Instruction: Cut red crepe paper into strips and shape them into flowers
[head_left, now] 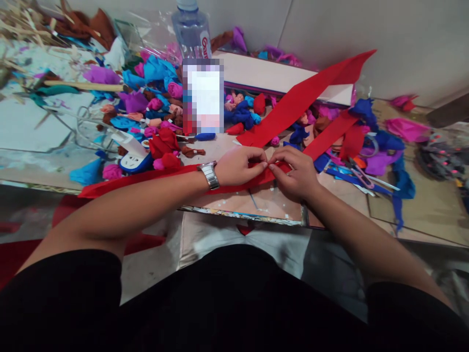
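My left hand (242,167), below a silver wristwatch (209,175), pinches the edge of a long red strip (146,174). Its fingertips meet those of my right hand (295,170), which is closed on the same red material. The strip runs left beneath my left forearm along the table's front edge. Beyond my hands, a wide red strip (304,100) slants up to the right, and another red piece (331,133) lies right of my right hand. The exact fold between my fingertips is too small to make out.
Crumpled coloured pieces (157,71) crowd the table's back and left, beside a clear bottle (190,32) and a blurred bright rectangle (207,95). A white plug on a power socket (135,159) sits left. Pink-handled scissors (362,175) lie right.
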A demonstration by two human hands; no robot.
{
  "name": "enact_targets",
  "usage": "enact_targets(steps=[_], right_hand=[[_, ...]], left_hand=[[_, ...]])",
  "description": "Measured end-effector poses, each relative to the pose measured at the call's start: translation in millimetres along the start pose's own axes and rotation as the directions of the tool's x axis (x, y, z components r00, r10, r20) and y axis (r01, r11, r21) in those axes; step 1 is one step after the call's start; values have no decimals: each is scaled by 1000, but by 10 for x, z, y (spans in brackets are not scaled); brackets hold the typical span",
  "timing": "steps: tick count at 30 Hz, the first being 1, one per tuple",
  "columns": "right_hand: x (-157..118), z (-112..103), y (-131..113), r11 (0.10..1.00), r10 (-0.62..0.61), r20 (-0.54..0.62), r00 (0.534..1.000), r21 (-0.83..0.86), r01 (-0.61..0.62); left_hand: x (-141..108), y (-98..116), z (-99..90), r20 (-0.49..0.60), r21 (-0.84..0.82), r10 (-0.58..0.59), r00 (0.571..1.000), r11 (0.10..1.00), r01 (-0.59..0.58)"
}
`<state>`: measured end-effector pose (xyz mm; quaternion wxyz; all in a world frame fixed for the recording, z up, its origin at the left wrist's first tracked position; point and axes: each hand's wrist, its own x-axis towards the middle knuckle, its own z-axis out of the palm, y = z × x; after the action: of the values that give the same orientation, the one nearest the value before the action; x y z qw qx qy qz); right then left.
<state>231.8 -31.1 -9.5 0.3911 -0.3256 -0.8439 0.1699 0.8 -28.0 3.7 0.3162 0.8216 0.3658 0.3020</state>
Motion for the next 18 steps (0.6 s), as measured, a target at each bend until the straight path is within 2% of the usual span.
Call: enact_targets(steps=[9,18], right_hand=[[5,16,7,1000,20,-13,1000,17,-20],[0,5,13,999,34,24,999,17,-34]], left_hand=[[-28,23,-18,-13,112,45,999,993,-43],[-29,17,-14,-4,163,97,995,982,-95]])
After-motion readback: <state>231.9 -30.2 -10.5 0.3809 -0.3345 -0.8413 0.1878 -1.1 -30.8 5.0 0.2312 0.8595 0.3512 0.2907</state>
